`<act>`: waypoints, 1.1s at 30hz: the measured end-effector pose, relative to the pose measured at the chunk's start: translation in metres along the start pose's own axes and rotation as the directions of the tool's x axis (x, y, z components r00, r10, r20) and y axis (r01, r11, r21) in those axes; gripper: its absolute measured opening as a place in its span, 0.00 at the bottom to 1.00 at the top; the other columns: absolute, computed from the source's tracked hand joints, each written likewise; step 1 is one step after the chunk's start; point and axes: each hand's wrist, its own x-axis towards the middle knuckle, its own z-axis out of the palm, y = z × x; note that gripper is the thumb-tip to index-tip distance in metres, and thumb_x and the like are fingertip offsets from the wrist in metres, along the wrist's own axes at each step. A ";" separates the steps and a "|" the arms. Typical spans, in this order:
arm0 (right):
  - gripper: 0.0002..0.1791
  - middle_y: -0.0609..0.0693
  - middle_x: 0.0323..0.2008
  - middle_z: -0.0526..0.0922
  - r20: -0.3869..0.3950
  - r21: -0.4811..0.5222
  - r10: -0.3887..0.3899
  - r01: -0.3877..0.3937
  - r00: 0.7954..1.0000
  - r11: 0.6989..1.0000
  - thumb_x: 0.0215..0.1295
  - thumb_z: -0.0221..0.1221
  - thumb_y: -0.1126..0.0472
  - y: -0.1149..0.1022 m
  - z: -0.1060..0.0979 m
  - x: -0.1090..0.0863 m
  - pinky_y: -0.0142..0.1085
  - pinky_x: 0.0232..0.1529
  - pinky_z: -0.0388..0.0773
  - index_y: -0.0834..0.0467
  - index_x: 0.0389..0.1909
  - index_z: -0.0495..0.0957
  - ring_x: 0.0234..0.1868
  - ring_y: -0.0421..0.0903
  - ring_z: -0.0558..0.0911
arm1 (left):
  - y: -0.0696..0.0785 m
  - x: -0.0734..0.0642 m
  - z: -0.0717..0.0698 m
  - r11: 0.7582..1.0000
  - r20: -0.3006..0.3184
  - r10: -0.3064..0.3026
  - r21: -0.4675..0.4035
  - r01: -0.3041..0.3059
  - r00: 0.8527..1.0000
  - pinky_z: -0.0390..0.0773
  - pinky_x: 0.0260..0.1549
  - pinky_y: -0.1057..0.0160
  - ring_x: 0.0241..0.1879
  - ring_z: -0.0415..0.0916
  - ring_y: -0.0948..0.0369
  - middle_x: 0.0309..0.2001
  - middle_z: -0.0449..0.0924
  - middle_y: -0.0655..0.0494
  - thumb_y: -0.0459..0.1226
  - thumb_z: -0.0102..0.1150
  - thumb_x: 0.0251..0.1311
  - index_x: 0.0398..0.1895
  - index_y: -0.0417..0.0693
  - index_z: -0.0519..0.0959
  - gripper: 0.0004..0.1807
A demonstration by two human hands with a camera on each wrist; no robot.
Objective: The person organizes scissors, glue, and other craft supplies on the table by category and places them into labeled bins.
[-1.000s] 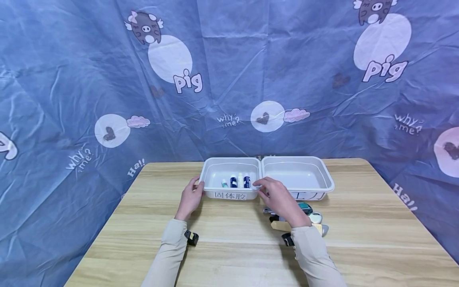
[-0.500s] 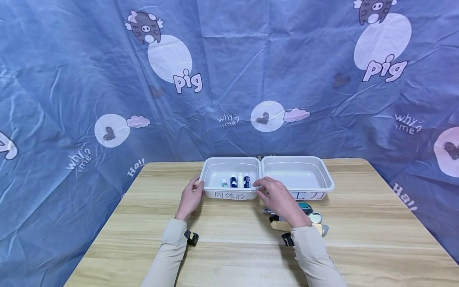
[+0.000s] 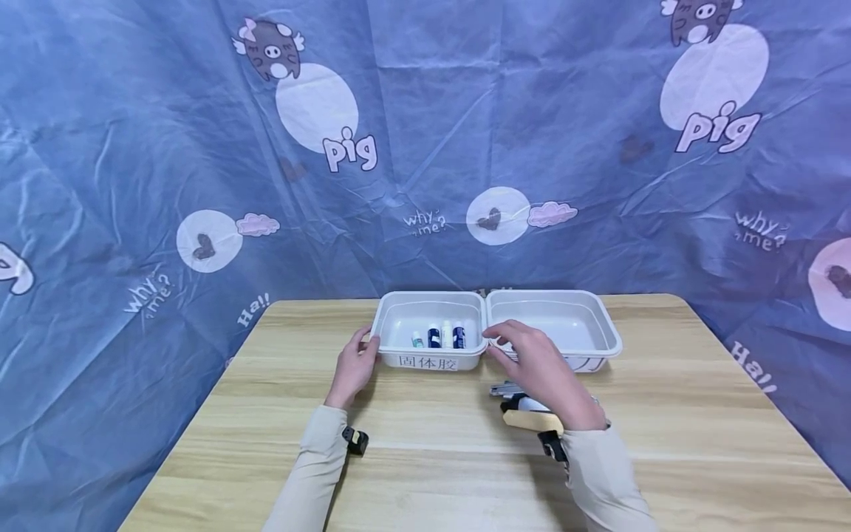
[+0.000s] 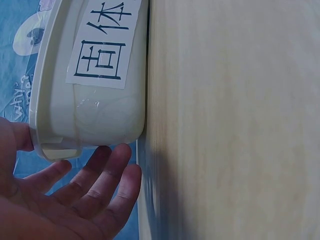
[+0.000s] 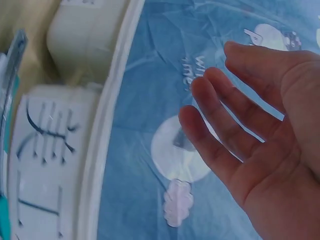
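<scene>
At the left end of a white plastic bin (image 3: 402, 350) my left hand (image 3: 354, 369) holds the rim. In the left wrist view the thumb lies at the rim and the fingertips touch the outer end wall. Inside that bin lie several glue sticks (image 3: 434, 337), some with blue bodies. My right hand (image 3: 535, 362) hovers in front of a second white bin (image 3: 552, 293), near where the two rims meet. The right wrist view shows its fingers (image 5: 210, 110) loosely extended, holding nothing. Below it are several utility knives, one with a beige handle (image 3: 532, 421), partly hidden by the forearm.
Both bins stand side by side on a wooden table (image 3: 425, 473), near its back edge. Paper labels (image 3: 428, 363) with Chinese characters are taped to their fronts. A blue printed cloth (image 3: 425, 148) hangs close behind the table.
My right hand has left the near right corner of the left bin and shifted right, covering more of the knives. My left hand has stayed at its bin.
</scene>
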 end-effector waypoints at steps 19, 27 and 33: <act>0.15 0.52 0.48 0.85 0.059 -0.211 -0.060 0.072 0.996 0.975 0.67 0.68 0.58 0.031 -0.016 -0.041 0.50 0.51 0.81 0.59 0.52 0.84 0.50 0.53 0.84 | 0.001 -0.002 0.001 1.000 -0.010 0.002 0.022 -0.002 1.000 0.82 0.50 0.50 0.44 0.86 0.49 0.53 0.82 0.36 0.45 0.48 0.78 0.74 0.46 0.68 0.26; 0.20 0.53 0.49 0.84 0.076 -0.266 -0.054 0.072 0.996 0.961 0.63 0.71 0.55 0.047 -0.028 -0.070 0.54 0.51 0.80 0.59 0.52 0.83 0.51 0.54 0.83 | 0.002 -0.001 0.000 1.000 -0.008 0.003 0.006 -0.003 1.000 0.82 0.49 0.51 0.44 0.86 0.48 0.53 0.82 0.36 0.46 0.48 0.78 0.74 0.47 0.69 0.26; 0.20 0.53 0.46 0.83 0.087 -0.322 -0.091 0.115 0.992 0.940 0.58 0.74 0.53 0.057 -0.028 -0.095 0.52 0.46 0.82 0.59 0.48 0.84 0.48 0.53 0.83 | 0.001 -0.001 -0.001 1.000 -0.010 0.003 0.005 -0.002 1.000 0.82 0.49 0.51 0.43 0.86 0.48 0.52 0.83 0.36 0.45 0.49 0.77 0.73 0.46 0.69 0.26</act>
